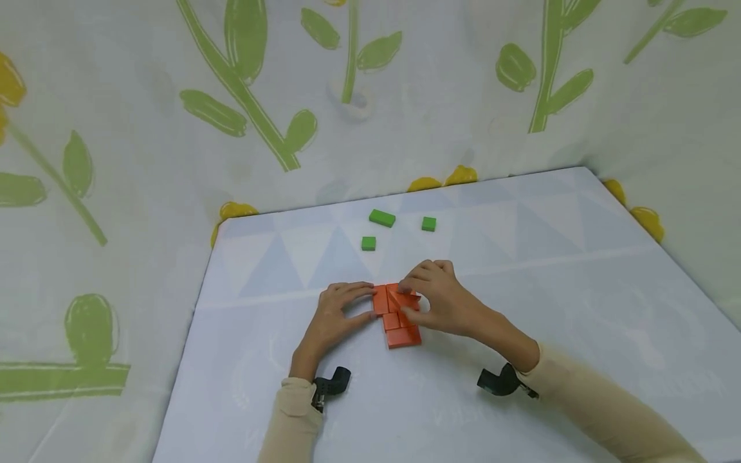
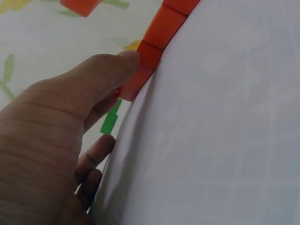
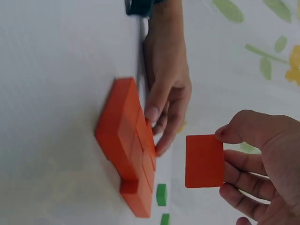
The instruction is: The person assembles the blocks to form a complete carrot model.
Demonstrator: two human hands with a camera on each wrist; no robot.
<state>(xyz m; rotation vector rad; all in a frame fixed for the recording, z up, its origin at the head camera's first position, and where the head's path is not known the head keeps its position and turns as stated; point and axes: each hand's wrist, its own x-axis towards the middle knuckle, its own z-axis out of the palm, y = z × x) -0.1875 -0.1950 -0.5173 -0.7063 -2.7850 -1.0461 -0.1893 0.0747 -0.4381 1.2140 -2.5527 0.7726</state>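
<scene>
Several orange-red blocks [image 1: 403, 337] lie edge to edge in a flat cluster on the table, seen in all three views. At the cluster's left end, my left hand [image 1: 332, 318] holds the end block [image 2: 145, 63] between thumb and forefinger, thumb on the near side. My right hand [image 1: 446, 299] pinches a separate red block [image 3: 204, 161] by one edge, between the thumb and the fingers. That block is raised over the cluster and tilted, with its square face showing in the right wrist view. It hides part of the blocks beneath in the head view.
Beyond the cluster lie a longer green block [image 1: 382, 218] and two small green blocks, one at the right [image 1: 428, 224] and one nearer [image 1: 368, 244]. The pale table [image 1: 278, 360] stands against leaf-patterned cloth [image 1: 428, 96]. A dark wrist camera [image 1: 500, 381] sits on the right wrist.
</scene>
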